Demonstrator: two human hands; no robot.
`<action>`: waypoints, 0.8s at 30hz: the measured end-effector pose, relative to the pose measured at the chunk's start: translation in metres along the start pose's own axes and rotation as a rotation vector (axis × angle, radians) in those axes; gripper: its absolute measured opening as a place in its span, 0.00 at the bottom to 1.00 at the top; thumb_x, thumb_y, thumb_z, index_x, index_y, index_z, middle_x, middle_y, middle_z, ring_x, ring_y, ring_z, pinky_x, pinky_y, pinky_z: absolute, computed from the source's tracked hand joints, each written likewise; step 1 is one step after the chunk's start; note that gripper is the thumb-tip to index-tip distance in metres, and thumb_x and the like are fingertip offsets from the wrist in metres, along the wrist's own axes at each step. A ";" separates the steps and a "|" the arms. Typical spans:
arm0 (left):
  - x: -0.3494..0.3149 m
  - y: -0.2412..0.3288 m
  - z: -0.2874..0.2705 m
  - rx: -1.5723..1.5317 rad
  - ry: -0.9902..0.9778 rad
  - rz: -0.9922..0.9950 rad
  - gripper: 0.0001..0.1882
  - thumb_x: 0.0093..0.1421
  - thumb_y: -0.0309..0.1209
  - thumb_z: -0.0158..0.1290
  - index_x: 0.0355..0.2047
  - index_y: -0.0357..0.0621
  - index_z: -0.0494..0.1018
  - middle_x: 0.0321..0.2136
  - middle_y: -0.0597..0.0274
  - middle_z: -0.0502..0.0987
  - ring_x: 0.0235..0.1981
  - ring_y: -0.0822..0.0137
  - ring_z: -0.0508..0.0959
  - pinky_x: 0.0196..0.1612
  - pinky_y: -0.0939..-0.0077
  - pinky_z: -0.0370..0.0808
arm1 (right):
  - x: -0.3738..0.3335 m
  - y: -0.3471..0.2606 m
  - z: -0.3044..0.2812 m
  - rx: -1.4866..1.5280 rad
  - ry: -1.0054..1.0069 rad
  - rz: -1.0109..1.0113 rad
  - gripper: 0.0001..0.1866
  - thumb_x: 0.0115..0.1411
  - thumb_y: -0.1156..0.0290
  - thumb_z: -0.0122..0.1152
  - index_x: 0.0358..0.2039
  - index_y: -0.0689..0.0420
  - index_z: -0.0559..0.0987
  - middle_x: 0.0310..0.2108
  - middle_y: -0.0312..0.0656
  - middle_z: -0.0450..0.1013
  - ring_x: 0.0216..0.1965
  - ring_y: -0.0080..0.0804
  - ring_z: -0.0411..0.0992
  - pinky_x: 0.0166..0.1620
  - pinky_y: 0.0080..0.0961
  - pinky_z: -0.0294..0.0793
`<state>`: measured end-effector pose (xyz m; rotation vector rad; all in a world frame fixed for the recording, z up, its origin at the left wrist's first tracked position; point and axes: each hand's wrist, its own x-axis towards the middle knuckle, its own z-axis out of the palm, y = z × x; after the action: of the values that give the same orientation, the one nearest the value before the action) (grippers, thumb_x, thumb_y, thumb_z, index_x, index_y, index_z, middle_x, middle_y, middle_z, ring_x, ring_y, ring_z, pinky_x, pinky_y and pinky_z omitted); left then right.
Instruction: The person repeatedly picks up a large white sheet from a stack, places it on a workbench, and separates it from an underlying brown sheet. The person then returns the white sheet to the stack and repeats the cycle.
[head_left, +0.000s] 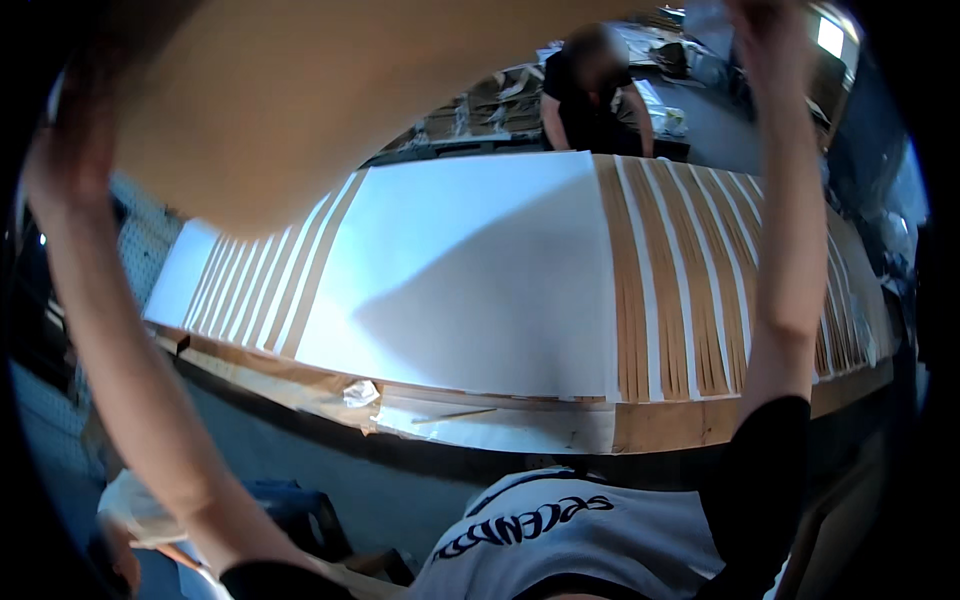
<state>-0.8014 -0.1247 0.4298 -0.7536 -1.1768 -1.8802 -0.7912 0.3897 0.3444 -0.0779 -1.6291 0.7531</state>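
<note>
A large brown sheet (290,90), perhaps cardboard, is raised in front of me and blurred. My left hand (75,150) grips it at its left edge, high on the left. My right hand (770,35) is lifted at the top right, its fingers drawn in and partly cut off by the upper border; what it holds does not show. Below the raised sheet, a broad white sheet (480,280) lies across the table, partly in shadow. Rows of overlapping brown and white sheets (665,290) fan out to its right. More fanned sheets (265,280) lie to its left.
Along the table's near edge (670,422) are a crumpled white scrap (361,393) and a thin stick (455,414). Across the table, a person in dark clothes (595,100) leans forward. Behind them lie stacked materials (470,110). Another person's arm (120,545) shows at lower left.
</note>
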 end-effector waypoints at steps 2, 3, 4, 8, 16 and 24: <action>-0.030 -0.031 -0.027 -0.108 -0.156 -0.177 0.22 0.61 0.42 0.41 0.45 0.36 0.66 0.44 0.46 0.68 0.49 0.57 0.69 0.48 0.67 0.71 | -0.042 0.025 -0.041 -0.065 -0.028 0.025 0.16 0.59 0.60 0.47 0.39 0.59 0.69 0.34 0.44 0.69 0.34 0.32 0.69 0.34 0.29 0.70; -0.047 -0.048 -0.042 -0.312 -0.309 -0.297 0.21 0.59 0.44 0.44 0.42 0.37 0.66 0.40 0.51 0.70 0.44 0.61 0.71 0.45 0.71 0.72 | -0.072 0.033 -0.058 -0.001 -0.034 0.090 0.17 0.58 0.59 0.47 0.41 0.60 0.68 0.37 0.45 0.69 0.37 0.33 0.69 0.37 0.30 0.70; -0.067 -0.067 -0.059 -0.321 -0.239 -0.339 0.20 0.58 0.45 0.46 0.39 0.40 0.67 0.35 0.57 0.72 0.38 0.67 0.72 0.40 0.74 0.73 | -0.103 0.039 -0.070 0.013 -0.057 0.135 0.19 0.58 0.59 0.47 0.44 0.61 0.68 0.39 0.46 0.69 0.40 0.34 0.69 0.40 0.30 0.70; -0.166 -0.147 -0.125 -0.241 0.161 -0.654 0.22 0.60 0.43 0.45 0.49 0.43 0.63 0.44 0.60 0.70 0.46 0.66 0.69 0.51 0.68 0.65 | -0.251 0.023 -0.092 0.189 0.030 0.589 0.26 0.58 0.60 0.50 0.51 0.66 0.64 0.46 0.50 0.67 0.46 0.35 0.67 0.51 0.33 0.64; -0.327 -0.250 -0.281 0.088 0.200 -1.246 0.32 0.56 0.42 0.52 0.52 0.30 0.59 0.52 0.58 0.62 0.54 0.67 0.61 0.57 0.74 0.54 | -0.471 -0.028 -0.040 0.196 0.123 1.505 0.13 0.55 0.57 0.55 0.30 0.52 0.69 0.15 0.27 0.58 0.14 0.15 0.53 0.13 0.14 0.51; -0.417 -0.291 -0.352 0.066 0.420 -1.355 0.28 0.52 0.29 0.57 0.50 0.32 0.61 0.46 0.57 0.67 0.49 0.65 0.66 0.52 0.74 0.62 | -0.562 -0.001 -0.037 0.207 0.030 1.552 0.12 0.57 0.59 0.53 0.35 0.52 0.69 0.25 0.32 0.67 0.23 0.20 0.64 0.24 0.20 0.64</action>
<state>-0.8583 -0.2429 -0.1745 0.7140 -1.5852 -2.7761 -0.6332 0.1479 -0.1392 -1.2863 -1.2132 2.0238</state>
